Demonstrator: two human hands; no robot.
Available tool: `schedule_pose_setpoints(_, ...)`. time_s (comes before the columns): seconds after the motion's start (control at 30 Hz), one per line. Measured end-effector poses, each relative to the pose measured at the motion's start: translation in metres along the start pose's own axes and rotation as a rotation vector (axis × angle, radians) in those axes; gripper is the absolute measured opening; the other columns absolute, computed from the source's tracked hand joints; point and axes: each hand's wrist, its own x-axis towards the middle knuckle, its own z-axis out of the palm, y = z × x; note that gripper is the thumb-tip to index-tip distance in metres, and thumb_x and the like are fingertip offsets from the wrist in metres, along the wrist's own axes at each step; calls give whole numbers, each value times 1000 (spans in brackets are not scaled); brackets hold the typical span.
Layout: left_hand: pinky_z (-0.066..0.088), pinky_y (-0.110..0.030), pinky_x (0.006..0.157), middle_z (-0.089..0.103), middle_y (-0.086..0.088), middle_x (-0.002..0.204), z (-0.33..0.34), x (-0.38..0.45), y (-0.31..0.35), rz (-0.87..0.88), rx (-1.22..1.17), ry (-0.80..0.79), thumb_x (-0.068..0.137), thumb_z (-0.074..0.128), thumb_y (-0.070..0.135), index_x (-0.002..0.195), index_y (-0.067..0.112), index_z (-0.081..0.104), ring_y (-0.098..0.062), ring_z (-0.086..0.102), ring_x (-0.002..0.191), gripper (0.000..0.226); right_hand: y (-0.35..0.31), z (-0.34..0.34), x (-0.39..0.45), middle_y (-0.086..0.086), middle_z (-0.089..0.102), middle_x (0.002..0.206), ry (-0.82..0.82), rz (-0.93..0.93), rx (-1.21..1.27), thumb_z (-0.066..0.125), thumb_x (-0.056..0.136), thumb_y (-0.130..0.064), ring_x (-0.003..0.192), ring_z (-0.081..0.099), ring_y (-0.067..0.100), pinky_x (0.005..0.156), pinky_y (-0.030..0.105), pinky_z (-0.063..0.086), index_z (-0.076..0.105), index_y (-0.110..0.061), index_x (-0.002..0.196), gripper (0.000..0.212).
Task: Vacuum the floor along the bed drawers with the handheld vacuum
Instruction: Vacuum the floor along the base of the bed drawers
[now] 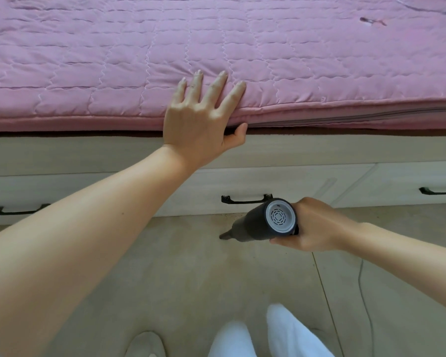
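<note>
My right hand (317,225) grips a dark handheld vacuum (263,222) with a white round rear grille facing me. Its narrow nozzle points down-left and its tip sits on or just above the beige floor (191,274) in front of the middle bed drawer (242,184). The white drawers run across the view, each with a black handle. My left hand (201,119) rests flat with spread fingers on the edge of the pink quilted mattress (113,73), thumb hooked under the edge.
A thin grey cord (363,292) trails over the floor at the right. My white-trousered legs (289,333) and a slipper (144,343) show at the bottom. A small dark item (371,21) lies on the quilt at the far right.
</note>
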Motion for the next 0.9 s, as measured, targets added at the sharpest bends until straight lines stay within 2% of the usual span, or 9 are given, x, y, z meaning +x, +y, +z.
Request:
schedule_pose_setpoints(0.17,52,-56,96,67,-13,131,-1,0,2,-24,1,23,90,50,50,132,19,67,-47,63,115,55,2,1,10,-6,68,84,21,-19,-68,63,76,-61,74,62,20,61,25,41,57,-28,105,44)
schedule_pose_setpoints(0.33,54,-55,92,67,-11,131,2,-2,3,-42,20,47,90,48,52,132,18,68,-45,64,114,57,6,3,17,-5,70,85,57,-53,-126,60,76,-59,74,64,24,62,31,48,55,-26,112,49)
schedule_pose_setpoints(0.43,55,-55,90,67,-12,130,7,-5,2,-12,58,63,90,47,55,133,19,67,-45,65,113,59,9,6,18,-5,70,86,58,-90,-187,53,74,-57,74,64,27,62,30,47,54,-25,112,49)
schedule_pose_setpoints(0.67,57,-53,87,68,-10,130,12,-9,1,-7,86,105,90,45,58,133,21,67,-42,66,112,61,2,10,14,-6,68,87,26,-177,-218,57,78,-52,73,62,26,60,28,36,54,-19,103,41)
schedule_pose_setpoints(0.77,58,-52,86,68,-8,129,12,-8,3,-7,107,105,89,47,59,133,21,66,-41,67,112,62,-2,16,17,-4,69,89,72,-183,-198,57,77,-55,74,64,27,60,28,41,55,-21,103,43)
schedule_pose_setpoints(0.9,58,-52,87,67,-8,130,11,-9,1,4,107,101,90,43,59,133,21,65,-41,66,113,62,-8,22,23,-2,70,96,69,-148,-189,60,80,-53,82,64,28,68,33,50,53,-23,115,47)
